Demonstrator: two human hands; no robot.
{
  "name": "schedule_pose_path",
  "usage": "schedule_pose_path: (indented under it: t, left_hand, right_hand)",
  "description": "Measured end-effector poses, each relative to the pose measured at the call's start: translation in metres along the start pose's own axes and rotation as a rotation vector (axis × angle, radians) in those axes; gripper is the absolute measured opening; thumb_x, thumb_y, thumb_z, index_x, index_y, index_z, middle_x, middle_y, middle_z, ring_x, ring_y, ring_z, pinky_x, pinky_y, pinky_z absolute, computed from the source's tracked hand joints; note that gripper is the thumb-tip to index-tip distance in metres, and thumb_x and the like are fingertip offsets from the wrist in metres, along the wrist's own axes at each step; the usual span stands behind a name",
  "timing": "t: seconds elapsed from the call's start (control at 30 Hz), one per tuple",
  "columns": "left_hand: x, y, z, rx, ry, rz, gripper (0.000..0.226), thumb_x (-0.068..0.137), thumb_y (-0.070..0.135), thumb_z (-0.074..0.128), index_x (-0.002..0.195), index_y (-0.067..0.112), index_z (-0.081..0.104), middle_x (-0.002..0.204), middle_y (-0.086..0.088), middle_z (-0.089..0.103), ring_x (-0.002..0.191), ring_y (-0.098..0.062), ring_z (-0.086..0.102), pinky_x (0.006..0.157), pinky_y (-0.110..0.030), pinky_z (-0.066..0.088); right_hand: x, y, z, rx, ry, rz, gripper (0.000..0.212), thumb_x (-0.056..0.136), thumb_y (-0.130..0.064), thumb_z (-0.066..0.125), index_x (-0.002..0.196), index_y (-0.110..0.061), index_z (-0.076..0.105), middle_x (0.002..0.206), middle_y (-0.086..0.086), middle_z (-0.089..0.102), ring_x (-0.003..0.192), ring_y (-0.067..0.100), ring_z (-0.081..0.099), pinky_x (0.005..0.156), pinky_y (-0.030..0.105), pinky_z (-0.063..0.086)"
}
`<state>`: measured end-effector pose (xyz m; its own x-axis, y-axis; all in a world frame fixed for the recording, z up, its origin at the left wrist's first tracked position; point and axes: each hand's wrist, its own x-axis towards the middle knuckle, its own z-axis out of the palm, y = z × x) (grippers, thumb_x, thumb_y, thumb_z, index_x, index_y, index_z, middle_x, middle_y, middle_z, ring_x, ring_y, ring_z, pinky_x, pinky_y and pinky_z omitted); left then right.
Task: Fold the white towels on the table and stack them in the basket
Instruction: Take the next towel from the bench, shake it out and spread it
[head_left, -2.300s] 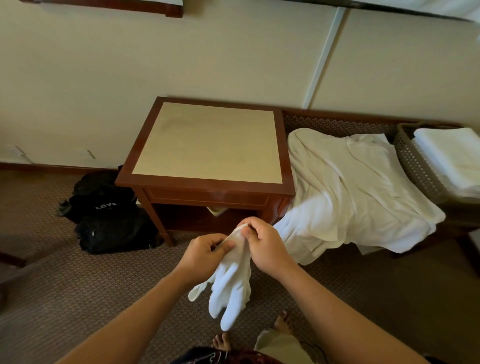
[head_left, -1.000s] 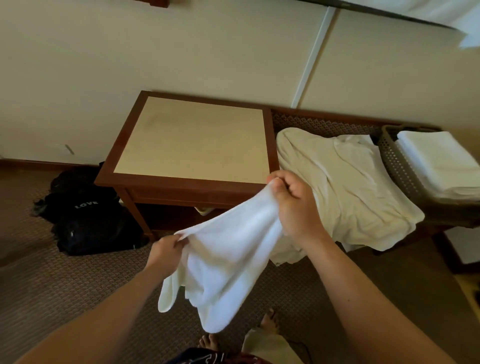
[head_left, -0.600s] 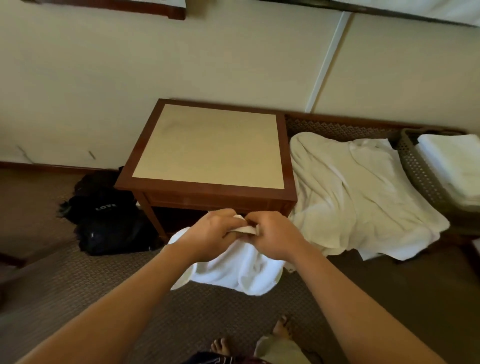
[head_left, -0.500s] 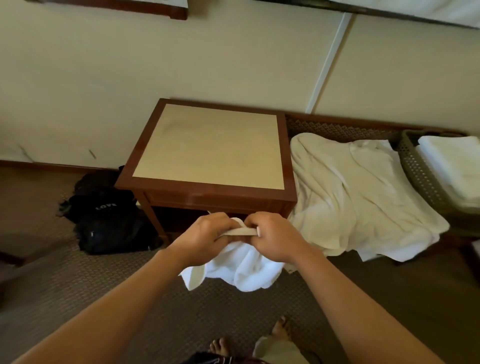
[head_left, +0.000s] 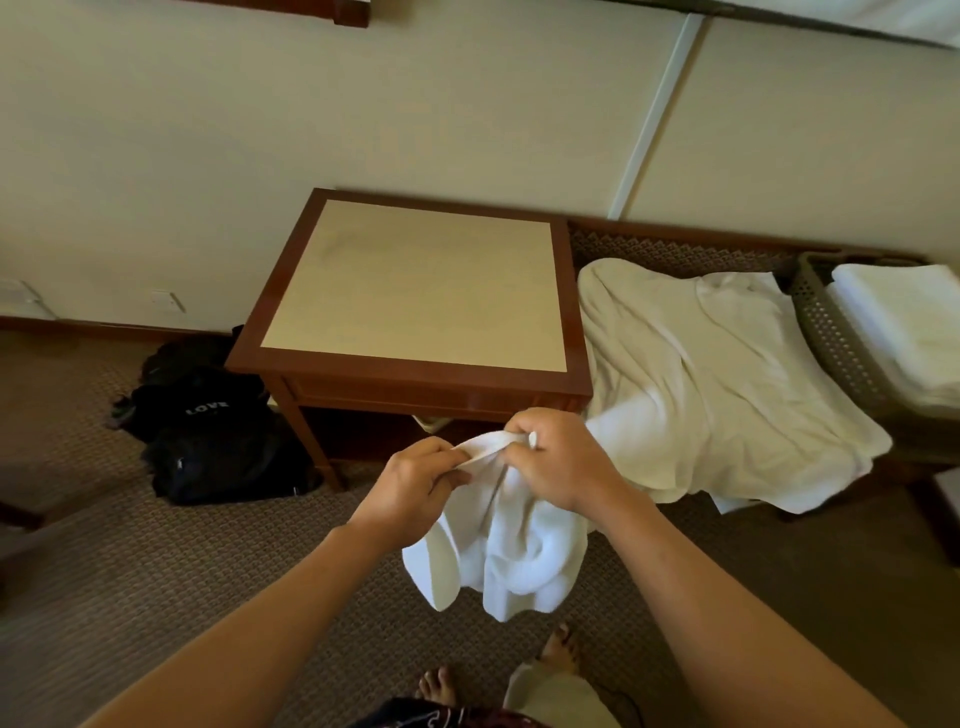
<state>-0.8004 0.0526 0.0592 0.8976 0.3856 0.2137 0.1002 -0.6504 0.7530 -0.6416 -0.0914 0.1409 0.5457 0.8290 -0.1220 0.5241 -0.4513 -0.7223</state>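
A small white towel (head_left: 511, 553) hangs bunched in front of the wooden table (head_left: 421, 283), above the carpet. My left hand (head_left: 415, 486) and my right hand (head_left: 558, 460) both pinch its top hem, close together. A large cream towel (head_left: 711, 379) lies spread and rumpled on the low bench to the right of the table. At the far right a brown woven basket (head_left: 831, 338) holds a stack of folded white towels (head_left: 904, 322).
A black bag (head_left: 208, 431) lies on the carpet left of the table, against the wall. The table top is bare. My bare feet (head_left: 558, 647) show at the bottom edge.
A second ago my hands held the towel stretched wide apart. They have come together at its top edge, and the cloth now hangs lower in a bunch.
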Motion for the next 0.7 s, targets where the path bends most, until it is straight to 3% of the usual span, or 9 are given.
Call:
schedule_pose_path:
  t: [0.13, 0.23, 0.3, 0.4, 0.47, 0.57, 0.7]
  left_hand:
    - [-0.019, -0.035, 0.009, 0.083, -0.095, -0.405, 0.015, 0.102, 0.019, 0.06, 0.108, 0.022, 0.074, 0.091, 0.01, 0.058, 0.088, -0.006, 0.058, 0.073, -0.012, 0.042]
    - [-0.034, -0.062, 0.007, 0.33, -0.351, -0.795, 0.027, 0.102, 0.033, 0.051, 0.122, 0.02, 0.066, 0.105, 0.0, 0.062, 0.099, -0.024, 0.061, 0.089, -0.041, 0.053]
    - [-0.034, -0.057, 0.003, 0.48, -0.488, -0.929, 0.039, 0.099, 0.04, 0.054, 0.134, 0.021, 0.057, 0.125, -0.003, 0.059, 0.116, -0.028, 0.057, 0.1, -0.049, 0.048]
    - [-0.019, -0.028, 0.003, 0.596, -0.506, -0.754, 0.062, 0.089, 0.056, 0.064, 0.145, 0.034, 0.045, 0.156, 0.001, 0.033, 0.142, -0.033, 0.033, 0.11, -0.054, 0.034]
    - [-0.009, -0.002, 0.002, 0.395, -0.344, -0.499, 0.059, 0.086, 0.059, 0.069, 0.137, 0.039, 0.049, 0.164, 0.007, 0.022, 0.151, -0.026, 0.022, 0.116, -0.055, 0.026]
    - [-0.002, 0.025, 0.007, 0.001, -0.147, -0.156, 0.03, 0.086, 0.047, 0.077, 0.108, 0.034, 0.06, 0.156, 0.014, 0.041, 0.145, -0.004, 0.033, 0.118, -0.045, 0.032]
    - [-0.003, 0.037, 0.013, -0.123, 0.076, -0.008, 0.012, 0.09, 0.028, 0.078, 0.091, 0.017, 0.074, 0.121, 0.023, 0.064, 0.119, 0.012, 0.055, 0.101, -0.019, 0.047]
  right_hand:
    - [-0.003, -0.001, -0.01, 0.162, 0.042, 0.042, 0.017, 0.075, -0.017, 0.06, 0.059, -0.019, 0.055, 0.057, -0.009, 0.05, 0.059, 0.009, 0.046, 0.059, 0.037, 0.039]
    - [-0.007, -0.001, -0.014, 0.179, 0.041, 0.047, 0.015, 0.073, -0.018, 0.06, 0.059, -0.014, 0.055, 0.057, -0.006, 0.048, 0.058, 0.01, 0.043, 0.058, 0.036, 0.036]
    - [-0.009, 0.002, -0.013, 0.164, 0.037, 0.07, 0.016, 0.074, -0.016, 0.06, 0.06, -0.012, 0.054, 0.056, -0.006, 0.047, 0.057, 0.01, 0.042, 0.057, 0.036, 0.036]
    - [-0.011, 0.004, -0.007, 0.125, 0.008, 0.098, 0.018, 0.079, -0.01, 0.06, 0.061, -0.01, 0.055, 0.055, -0.008, 0.049, 0.056, 0.009, 0.043, 0.057, 0.034, 0.037]
    - [-0.013, 0.004, -0.002, 0.097, -0.013, 0.108, 0.016, 0.079, -0.009, 0.06, 0.064, -0.008, 0.055, 0.056, -0.009, 0.049, 0.056, 0.009, 0.043, 0.057, 0.034, 0.037]
    - [-0.014, 0.0, 0.005, 0.098, -0.019, 0.107, 0.018, 0.076, -0.019, 0.061, 0.06, -0.014, 0.055, 0.056, -0.004, 0.051, 0.056, 0.009, 0.044, 0.056, 0.035, 0.038]
    - [-0.013, -0.001, 0.006, 0.11, -0.008, 0.117, 0.018, 0.072, -0.029, 0.064, 0.062, -0.015, 0.061, 0.058, -0.009, 0.058, 0.057, 0.007, 0.05, 0.057, 0.034, 0.042]
